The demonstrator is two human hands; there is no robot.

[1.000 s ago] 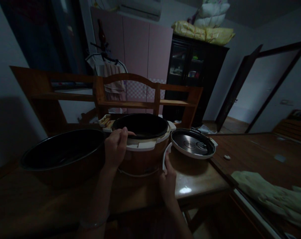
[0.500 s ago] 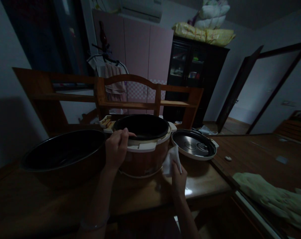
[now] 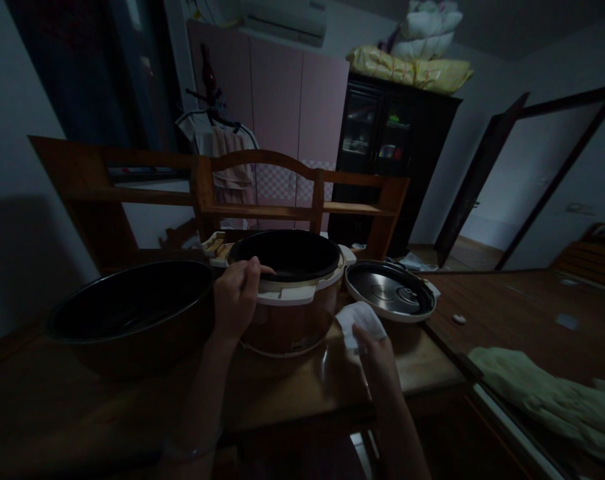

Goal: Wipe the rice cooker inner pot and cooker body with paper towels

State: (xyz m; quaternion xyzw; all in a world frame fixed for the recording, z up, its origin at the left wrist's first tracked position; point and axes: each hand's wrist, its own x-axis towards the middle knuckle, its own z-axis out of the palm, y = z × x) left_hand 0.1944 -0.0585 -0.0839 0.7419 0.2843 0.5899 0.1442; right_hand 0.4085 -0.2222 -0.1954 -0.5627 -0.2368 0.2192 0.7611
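A brown rice cooker body (image 3: pixel 288 323) with a pale rim and a dark interior stands on the wooden table. My left hand (image 3: pixel 236 293) grips the front left of its rim, thumb on top and one fingertip reaching inside. A white cloth (image 3: pixel 360 321), perhaps a wipe, is pinched in my right hand (image 3: pixel 375 350), to the right of the cooker and apart from it. Left of the cooker sits a large dark inner pot (image 3: pixel 132 300). On the right lies the detached lid (image 3: pixel 390 290), its metal underside facing up.
The wooden table (image 3: pixel 277 393) has a shelf rack (image 3: pixel 262 212) along its back. To the right, a lower brown surface (image 3: pixel 512 307) carries a small white object (image 3: pixel 459 319) and a pale green cloth (image 3: pixel 547 400). Wardrobes and a doorway stand behind.
My right hand has moved right with the white cloth, away from the cooker's side. The left hand keeps its grip on the rim.
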